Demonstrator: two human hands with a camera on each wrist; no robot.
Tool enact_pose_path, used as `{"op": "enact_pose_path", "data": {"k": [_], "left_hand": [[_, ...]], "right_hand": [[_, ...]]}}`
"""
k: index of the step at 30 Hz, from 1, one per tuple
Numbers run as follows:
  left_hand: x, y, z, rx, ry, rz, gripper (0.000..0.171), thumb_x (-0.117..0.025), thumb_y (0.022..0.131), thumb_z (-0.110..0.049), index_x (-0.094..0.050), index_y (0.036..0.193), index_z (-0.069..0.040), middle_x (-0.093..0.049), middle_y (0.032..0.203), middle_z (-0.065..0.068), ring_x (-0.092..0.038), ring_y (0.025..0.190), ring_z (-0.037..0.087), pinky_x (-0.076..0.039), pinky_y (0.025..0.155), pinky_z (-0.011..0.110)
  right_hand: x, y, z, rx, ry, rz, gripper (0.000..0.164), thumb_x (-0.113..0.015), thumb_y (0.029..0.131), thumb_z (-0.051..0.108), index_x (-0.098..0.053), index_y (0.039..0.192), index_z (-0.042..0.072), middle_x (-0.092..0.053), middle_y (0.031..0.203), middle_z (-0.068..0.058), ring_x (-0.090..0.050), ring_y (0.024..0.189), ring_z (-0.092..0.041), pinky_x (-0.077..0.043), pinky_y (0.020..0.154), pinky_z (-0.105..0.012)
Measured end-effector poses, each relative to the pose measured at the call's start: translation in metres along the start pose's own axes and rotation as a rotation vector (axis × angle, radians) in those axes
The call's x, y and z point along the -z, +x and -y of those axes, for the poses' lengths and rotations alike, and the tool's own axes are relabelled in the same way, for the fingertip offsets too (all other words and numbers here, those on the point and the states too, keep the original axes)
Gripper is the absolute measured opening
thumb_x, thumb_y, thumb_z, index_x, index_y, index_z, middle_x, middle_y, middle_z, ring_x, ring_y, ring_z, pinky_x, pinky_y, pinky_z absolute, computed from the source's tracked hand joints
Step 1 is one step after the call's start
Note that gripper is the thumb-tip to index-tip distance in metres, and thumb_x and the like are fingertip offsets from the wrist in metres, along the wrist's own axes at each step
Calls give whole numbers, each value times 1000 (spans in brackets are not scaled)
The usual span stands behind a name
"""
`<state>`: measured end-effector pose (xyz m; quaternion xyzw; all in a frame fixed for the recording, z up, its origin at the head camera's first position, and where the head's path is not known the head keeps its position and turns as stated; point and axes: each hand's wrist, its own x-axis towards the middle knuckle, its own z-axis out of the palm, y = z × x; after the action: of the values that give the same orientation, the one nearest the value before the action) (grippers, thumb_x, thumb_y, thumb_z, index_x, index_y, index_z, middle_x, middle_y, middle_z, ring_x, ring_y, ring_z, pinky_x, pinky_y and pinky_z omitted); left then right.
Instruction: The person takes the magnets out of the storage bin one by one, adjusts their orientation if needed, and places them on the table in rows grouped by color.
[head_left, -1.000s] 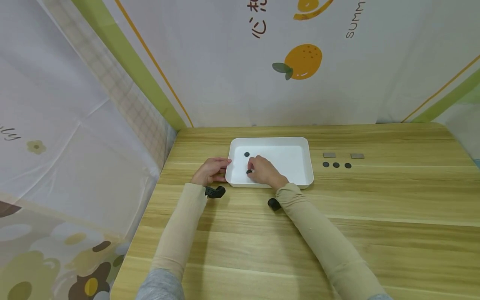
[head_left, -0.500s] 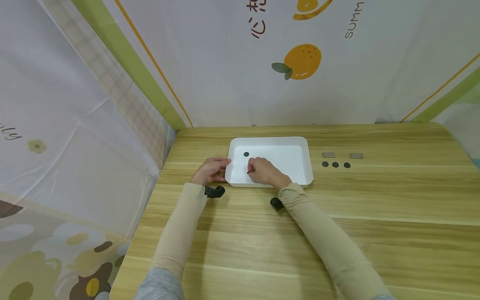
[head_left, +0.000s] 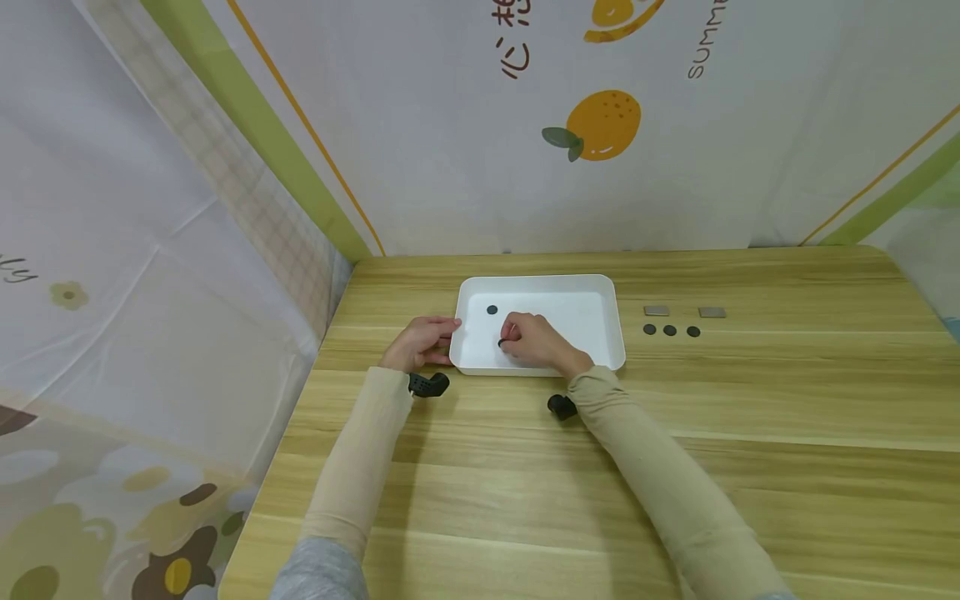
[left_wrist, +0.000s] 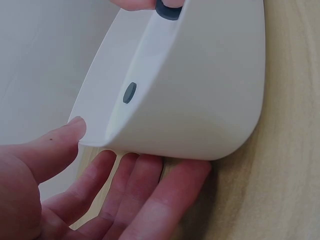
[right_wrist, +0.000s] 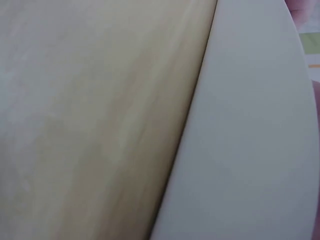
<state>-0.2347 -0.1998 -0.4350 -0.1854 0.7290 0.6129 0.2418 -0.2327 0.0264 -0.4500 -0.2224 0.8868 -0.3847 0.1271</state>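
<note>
A shallow white tray [head_left: 573, 321] stands on the wooden table. My left hand [head_left: 420, 342] holds its left side; in the left wrist view the thumb lies at the rim and the other fingers touch the outer wall. Inside the tray, my right hand [head_left: 536, 342] pinches a small black disc [left_wrist: 168, 12] between thumb and fingers, partly hidden by them. A second black disc [head_left: 492, 309] lies on the tray floor farther back. The right wrist view catches mainly the tray's outer wall [right_wrist: 245, 130], with only bits of fingers at its right edge.
Right of the tray, several more pieces lie on the table [head_left: 465, 500]: a row of black discs [head_left: 670, 331] and, behind them, two flat grey rectangular pieces [head_left: 657, 311]. A printed curtain [head_left: 450, 167] hangs along the table's back and left.
My right hand has shifted slightly right within the tray, and its wrist has turned, with the disc still pinched. My left hand stays at the tray's side.
</note>
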Motion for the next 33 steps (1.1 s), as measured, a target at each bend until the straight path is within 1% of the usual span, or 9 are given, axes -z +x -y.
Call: {"op": "enact_pose_path", "data": {"k": [4,7,10,13,22,27,33], "left_hand": [[0,0,0,3,-7,-5,45,-59,97,-25,-50,136,-4,-60,109,10,-65,80,15,-58,60,28],[-1,-1,0,2,0,-5,45,-59,98,-25,-50,137,-4,-59,111,10,-65,80,15,-58,60,28],[-1,-2,-1,1,7,-5,46,-58,98,-25,-49,138,-4,-59,114,11,-65,80,15,-58,60,27],[-1,-2,-1,0,3,-7,47,-59,97,-25,-49,138,-4,-60,115,11,-65,80,15,-58,61,27],[0,0,1,-2,3,-8,47,-60,97,-25,-50,137,-4,-62,105,9,-66,75,14,-58,60,28],[0,1,1,-2,8,-7,46,-60,97,-25,-50,137,-4,-62,103,8,-66,75,14,-59,60,28],[0,1,1,3,6,-13,46,-60,97,-25,-51,136,-4,-63,99,7,-66,74,13,-58,59,28]], "right_hand": [[3,-4,-3,-28,63,14,18,-65,87,12,-63,104,6,-73,88,-8,-65,74,-12,-45,72,-22],[7,-6,-6,-34,91,22,23,-63,89,12,-64,110,4,-74,89,-8,-66,72,-12,-45,69,-21],[11,-8,-9,-43,115,22,22,-61,90,12,-65,110,3,-73,89,-9,-66,72,-12,-45,66,-20],[16,-10,-12,-55,138,14,20,-62,90,12,-65,108,4,-72,89,-10,-66,72,-13,-44,64,-20],[31,-21,-15,-80,195,-14,25,-71,85,7,-63,109,4,-64,94,-12,-56,81,-20,-45,62,-25],[37,-23,-18,-66,167,-41,24,-70,84,6,-62,107,3,-65,94,-12,-58,80,-19,-45,61,-24],[46,-28,-19,-54,122,-58,24,-69,85,8,-62,108,5,-66,96,-12,-60,82,-21,-46,63,-25]]}}
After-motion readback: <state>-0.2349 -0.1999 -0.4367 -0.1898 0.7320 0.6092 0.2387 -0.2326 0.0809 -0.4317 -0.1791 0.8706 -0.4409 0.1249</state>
